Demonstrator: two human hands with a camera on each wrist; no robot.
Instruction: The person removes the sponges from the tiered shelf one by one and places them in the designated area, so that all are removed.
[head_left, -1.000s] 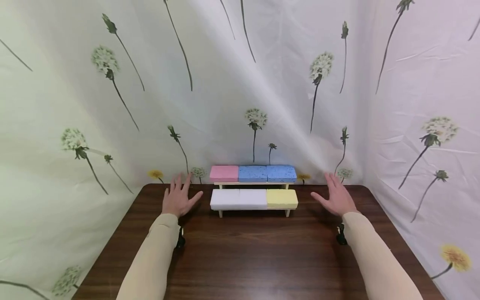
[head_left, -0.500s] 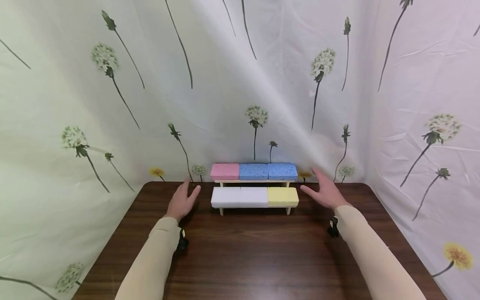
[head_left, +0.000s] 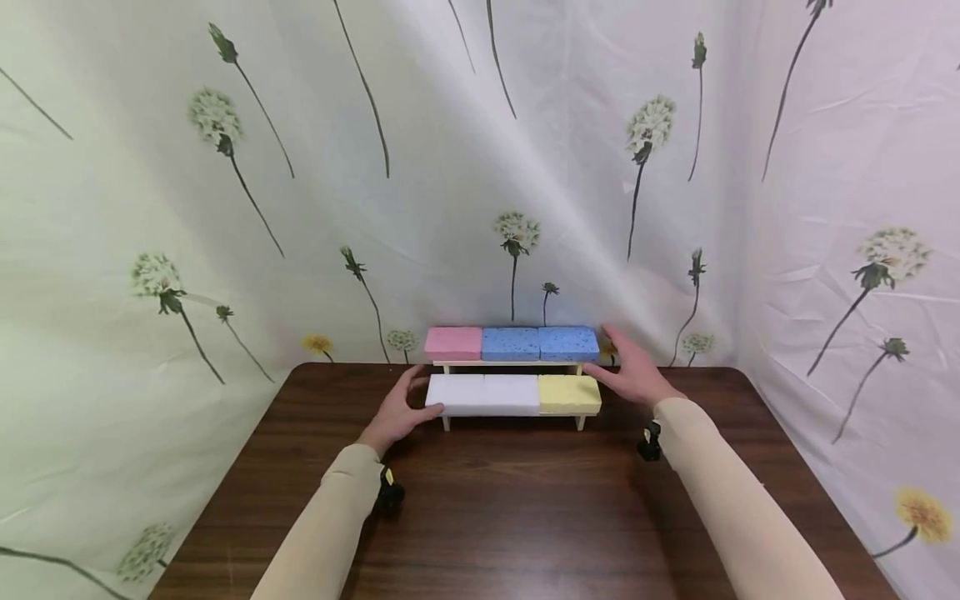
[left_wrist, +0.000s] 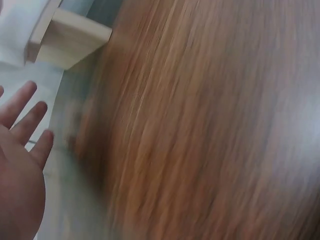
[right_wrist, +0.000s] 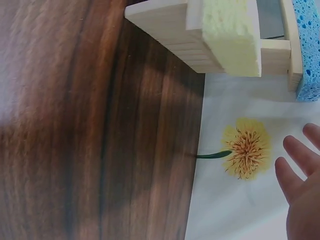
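A small two-level wooden stand holds a row of sponge-like blocks on each level. On the lower, nearer level sit two white blocks and a yellow sponge; the upper one bears a pink sponge and two blue sponges. My left hand is at the stand's left end, thumb tip right at the front corner of the white block, fingers spread behind. At the right end is my right hand, fingers extended, thumb close to the yellow sponge. In the right wrist view its fingers stand apart from the blue sponge.
The stand sits near the far edge of a dark wood-grain table. Behind and on both sides hangs a white cloth printed with dandelions. A dark wrist device is on my left wrist, another on my right.
Both hands have moved inward from beside the stand to its two ends, the left going right and the right going left. The blocks and stand have stayed in place.
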